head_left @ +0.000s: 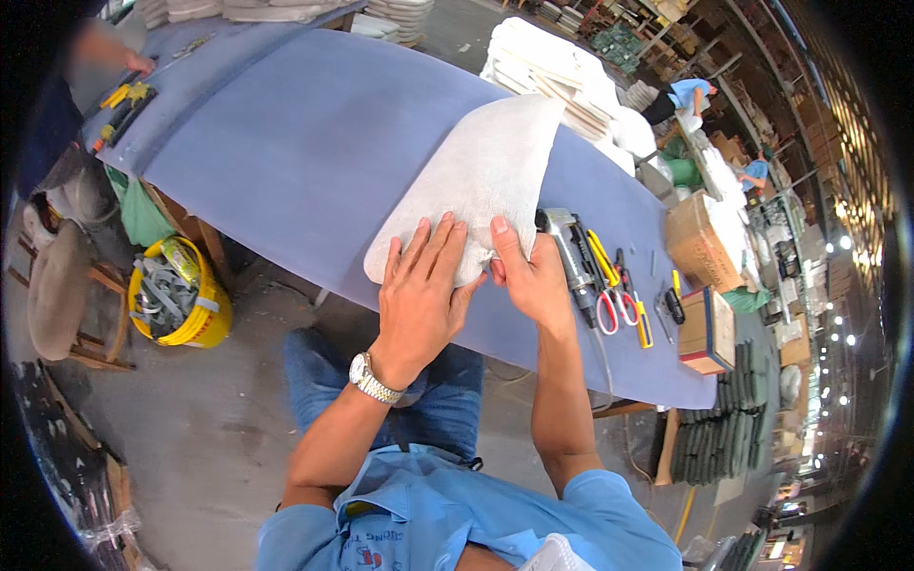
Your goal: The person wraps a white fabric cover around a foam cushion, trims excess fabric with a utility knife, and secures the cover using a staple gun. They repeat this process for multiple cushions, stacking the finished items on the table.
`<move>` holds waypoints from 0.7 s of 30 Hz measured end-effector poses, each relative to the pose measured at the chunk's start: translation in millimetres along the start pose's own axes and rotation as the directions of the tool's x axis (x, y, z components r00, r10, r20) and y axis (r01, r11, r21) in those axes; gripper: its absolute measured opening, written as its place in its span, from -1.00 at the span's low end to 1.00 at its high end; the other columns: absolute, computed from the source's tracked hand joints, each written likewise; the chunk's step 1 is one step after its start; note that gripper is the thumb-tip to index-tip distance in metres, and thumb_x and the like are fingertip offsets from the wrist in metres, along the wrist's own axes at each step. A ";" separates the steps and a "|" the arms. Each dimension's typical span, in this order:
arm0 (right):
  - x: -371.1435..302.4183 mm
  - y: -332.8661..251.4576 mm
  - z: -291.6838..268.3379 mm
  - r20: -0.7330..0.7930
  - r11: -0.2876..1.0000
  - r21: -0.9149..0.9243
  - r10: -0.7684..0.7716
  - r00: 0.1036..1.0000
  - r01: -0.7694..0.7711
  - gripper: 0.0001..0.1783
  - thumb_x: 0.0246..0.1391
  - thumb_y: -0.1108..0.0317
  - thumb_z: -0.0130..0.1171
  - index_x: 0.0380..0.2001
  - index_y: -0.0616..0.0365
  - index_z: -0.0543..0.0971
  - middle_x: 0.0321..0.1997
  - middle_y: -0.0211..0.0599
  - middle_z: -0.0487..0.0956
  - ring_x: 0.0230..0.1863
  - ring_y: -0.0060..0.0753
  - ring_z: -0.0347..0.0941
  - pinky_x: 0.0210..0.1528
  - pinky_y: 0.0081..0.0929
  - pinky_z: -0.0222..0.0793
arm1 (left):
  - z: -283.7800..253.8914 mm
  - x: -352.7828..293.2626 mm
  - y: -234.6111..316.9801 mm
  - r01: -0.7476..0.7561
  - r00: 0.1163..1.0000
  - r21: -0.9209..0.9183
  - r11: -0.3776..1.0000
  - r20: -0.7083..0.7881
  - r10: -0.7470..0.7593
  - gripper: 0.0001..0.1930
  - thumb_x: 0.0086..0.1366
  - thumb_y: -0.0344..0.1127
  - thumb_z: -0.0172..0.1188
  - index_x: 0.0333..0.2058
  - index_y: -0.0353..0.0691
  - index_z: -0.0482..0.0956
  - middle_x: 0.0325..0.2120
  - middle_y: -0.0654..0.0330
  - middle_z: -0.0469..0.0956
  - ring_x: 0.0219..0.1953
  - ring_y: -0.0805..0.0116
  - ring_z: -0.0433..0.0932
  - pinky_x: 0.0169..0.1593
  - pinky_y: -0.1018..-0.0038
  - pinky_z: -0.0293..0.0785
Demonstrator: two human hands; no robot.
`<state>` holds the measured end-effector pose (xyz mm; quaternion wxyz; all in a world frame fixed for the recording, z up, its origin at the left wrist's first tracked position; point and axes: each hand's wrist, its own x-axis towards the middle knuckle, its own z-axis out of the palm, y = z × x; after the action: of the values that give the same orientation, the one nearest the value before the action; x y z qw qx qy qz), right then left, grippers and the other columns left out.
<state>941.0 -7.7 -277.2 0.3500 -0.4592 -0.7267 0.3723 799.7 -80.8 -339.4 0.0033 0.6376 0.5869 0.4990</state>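
Note:
A white fabric-covered panel (484, 162), broad at the near end and curving to a narrower far corner, lies on the blue-covered table (314, 124) in front of me. My left hand (422, 295) rests on its near left part with the fingers stretched out flat. At the panel's near right corner my right hand (535, 284) is closed on the fabric edge, thumb on top and the other fingers curled under. Gathered cloth shows between the two hands. The panel's underside is hidden.
Right of the panel lie a grey air tool (568, 262) with a hose, red-handled scissors (619, 309), a yellow cutter (644, 325) and a small box (706, 331). White panels (562, 81) are stacked beyond. A yellow bucket (214, 324) stands left; another person's hand (139, 63) is at the far left.

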 end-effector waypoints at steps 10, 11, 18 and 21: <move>4.0 -10.3 73.2 -0.037 0.934 0.352 -0.053 0.998 0.063 -0.42 0.40 0.05 0.10 -0.62 0.25 0.63 -0.71 -0.37 0.55 -0.62 -0.58 0.48 -0.52 -0.50 0.37 | -52.9 8.8 -43.1 -0.034 0.992 -0.112 0.993 -0.127 0.020 -0.50 0.15 -0.44 0.46 0.10 -0.24 0.59 0.12 0.02 0.62 0.23 0.02 0.54 0.24 0.18 0.49; 4.7 -12.2 77.8 -0.028 0.927 0.369 -0.061 0.998 0.067 -0.43 0.40 0.06 0.10 -0.62 0.25 0.64 -0.71 -0.38 0.56 -0.62 -0.59 0.49 -0.52 -0.50 0.37 | -56.2 9.9 -46.6 -0.051 0.989 -0.105 0.993 -0.141 0.036 -0.50 0.14 -0.47 0.46 0.08 -0.24 0.60 0.10 0.02 0.63 0.20 0.03 0.57 0.22 0.22 0.52; 26.1 -23.4 91.3 0.033 0.892 0.448 -0.077 0.996 0.054 -0.48 0.36 0.09 0.16 -0.61 0.21 0.66 -0.73 -0.42 0.56 -0.64 -0.63 0.48 -0.54 -0.50 0.36 | -84.9 25.7 -69.0 -0.177 0.984 0.034 0.984 -0.011 0.178 -0.63 0.19 -0.40 0.43 -0.01 -0.19 0.64 0.05 0.10 0.65 -0.11 0.13 0.73 -0.24 0.37 0.69; 35.4 -27.3 94.2 0.022 0.893 0.447 -0.072 0.997 0.054 -0.49 0.34 0.09 0.18 -0.62 0.21 0.66 -0.74 -0.43 0.55 -0.65 -0.64 0.47 -0.56 -0.51 0.34 | -88.8 34.2 -72.3 -0.226 0.974 0.091 0.970 0.016 0.225 -0.63 0.19 -0.41 0.43 -0.01 -0.17 0.64 0.03 0.09 0.66 -0.27 0.19 0.75 -0.37 0.40 0.67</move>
<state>838.1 -3.8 -292.8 0.4440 -0.3359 -0.6430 0.5259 682.5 -84.2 -315.9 -0.0809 0.7011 0.5330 0.4667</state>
